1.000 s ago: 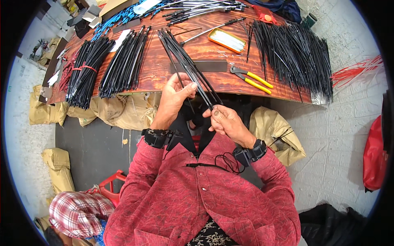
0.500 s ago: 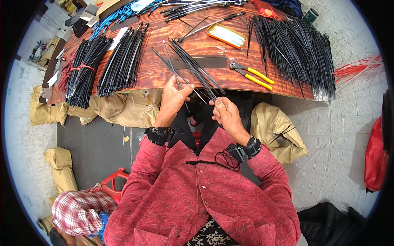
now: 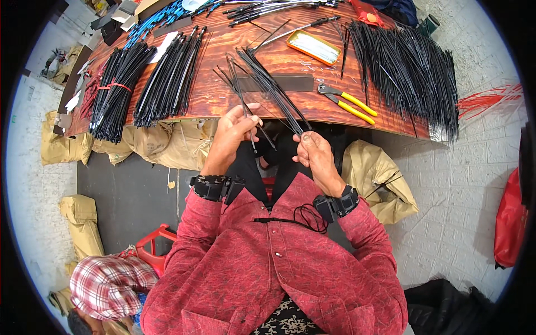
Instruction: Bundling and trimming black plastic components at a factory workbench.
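I observe, through the head camera, two bare hands working at the near edge of a reddish wooden tabletop [image 3: 215, 44]. The left grip [image 3: 230, 134] is closed between thumb and fingers on a few thin black strands [image 3: 237, 84]; these slant upward over the wood and downward past the edge, and I cannot tell their exact number. The right grip [image 3: 318, 156] is clamped on the lower end of a slim black bundle [image 3: 273, 89], whose upper part leans away over the tabletop and crosses a dark flat strip [image 3: 301, 84]. The two held groups stand near each other but apart at the hands.

To the right of the bundle I note pliers [image 3: 357, 103] with yellow handles spread apart, and beyond them an orange-rimmed tin [image 3: 310, 54] containing pale slender pieces. A broad heap of black strands [image 3: 410, 78] covers the right end and overhangs the edge. On the left I distinguish a tied bundle [image 3: 114, 92], bound in red, and just beside it a loose black pile [image 3: 170, 78]. Blue strands [image 3: 159, 25] lie at the far side. A tan sack [image 3: 379, 181] stands below, right of the right grip. Dark bands encircle both wrists, below the red sleeves.
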A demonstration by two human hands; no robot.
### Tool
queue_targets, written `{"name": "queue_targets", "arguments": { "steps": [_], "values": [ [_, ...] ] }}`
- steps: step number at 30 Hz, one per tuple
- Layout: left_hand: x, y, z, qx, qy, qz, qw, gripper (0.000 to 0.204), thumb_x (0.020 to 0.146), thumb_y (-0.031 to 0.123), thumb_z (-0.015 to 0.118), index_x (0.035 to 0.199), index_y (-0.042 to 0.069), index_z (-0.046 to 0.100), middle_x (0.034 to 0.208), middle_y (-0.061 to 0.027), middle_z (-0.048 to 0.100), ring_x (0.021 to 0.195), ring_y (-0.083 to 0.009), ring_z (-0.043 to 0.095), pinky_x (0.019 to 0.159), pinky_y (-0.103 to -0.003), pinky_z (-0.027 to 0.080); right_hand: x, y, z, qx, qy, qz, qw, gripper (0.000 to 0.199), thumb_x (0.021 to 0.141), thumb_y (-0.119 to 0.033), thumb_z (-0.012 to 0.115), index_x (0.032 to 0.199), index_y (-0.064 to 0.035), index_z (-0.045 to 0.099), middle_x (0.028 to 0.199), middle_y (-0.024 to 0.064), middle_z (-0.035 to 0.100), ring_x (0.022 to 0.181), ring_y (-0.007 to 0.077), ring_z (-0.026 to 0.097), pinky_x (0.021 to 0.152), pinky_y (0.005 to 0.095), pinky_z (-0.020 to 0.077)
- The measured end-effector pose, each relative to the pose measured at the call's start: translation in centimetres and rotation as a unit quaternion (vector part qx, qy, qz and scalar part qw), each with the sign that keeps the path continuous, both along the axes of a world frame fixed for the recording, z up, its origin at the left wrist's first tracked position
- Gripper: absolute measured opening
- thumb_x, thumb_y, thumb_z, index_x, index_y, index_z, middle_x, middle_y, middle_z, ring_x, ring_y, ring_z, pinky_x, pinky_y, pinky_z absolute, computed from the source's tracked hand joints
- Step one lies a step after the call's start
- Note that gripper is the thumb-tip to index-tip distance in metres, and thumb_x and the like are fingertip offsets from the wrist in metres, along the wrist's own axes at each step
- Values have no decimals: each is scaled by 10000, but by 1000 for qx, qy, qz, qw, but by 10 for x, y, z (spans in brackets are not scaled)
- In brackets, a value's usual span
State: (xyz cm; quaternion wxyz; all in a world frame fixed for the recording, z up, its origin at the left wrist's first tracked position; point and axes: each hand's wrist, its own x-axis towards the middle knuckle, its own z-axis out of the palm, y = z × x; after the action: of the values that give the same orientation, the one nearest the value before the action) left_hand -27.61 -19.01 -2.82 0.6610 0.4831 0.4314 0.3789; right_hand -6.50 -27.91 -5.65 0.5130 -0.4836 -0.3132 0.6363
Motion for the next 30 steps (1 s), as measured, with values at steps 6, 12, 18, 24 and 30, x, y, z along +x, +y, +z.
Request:
{"name": "queue_targets", "arguments": {
  "steps": [6,12,18,24,30],
  "values": [
    [-12,-3,-9,46,43,64,996,444,907,130,639,1307,8,487,868,-32,666,754,-91,608,669,-252,483,0,-2,12,34,50,18,998,379,1044,-335,452,1088,29,551,633,-52,383,513,35,364,668,251,499],
    [-15,-14,-15,120,137,52,982,529,902,95,641,1369,-4,413,890,-38,657,826,-108,613,713,-247,474,-6,-2,13,54,60,33,996,371,1044,-335,454,1079,22,549,627,-49,390,495,35,360,661,239,495],
    [-11,-18,1,227,171,170,944,489,877,59,632,1326,-13,451,939,-69,664,817,-104,606,702,-261,484,-9,-3,14,81,-8,12,997,348,1041,-322,465,1061,18,539,620,-42,408,483,36,362,649,231,489],
    [-6,-13,21,212,107,123,963,345,933,144,634,1236,10,537,935,-46,645,796,-85,590,692,-233,481,-9,-5,9,97,-9,23,995,342,1042,-313,460,1060,22,527,642,-28,440,500,49,407,625,228,481],
    [8,0,28,127,8,65,990,290,965,179,615,1195,14,551,915,-27,636,786,-70,580,692,-220,480,-14,-11,11,125,-26,24,991,338,1039,-314,468,1056,19,524,625,-27,431,489,43,391,634,228,485]
  ]
}}
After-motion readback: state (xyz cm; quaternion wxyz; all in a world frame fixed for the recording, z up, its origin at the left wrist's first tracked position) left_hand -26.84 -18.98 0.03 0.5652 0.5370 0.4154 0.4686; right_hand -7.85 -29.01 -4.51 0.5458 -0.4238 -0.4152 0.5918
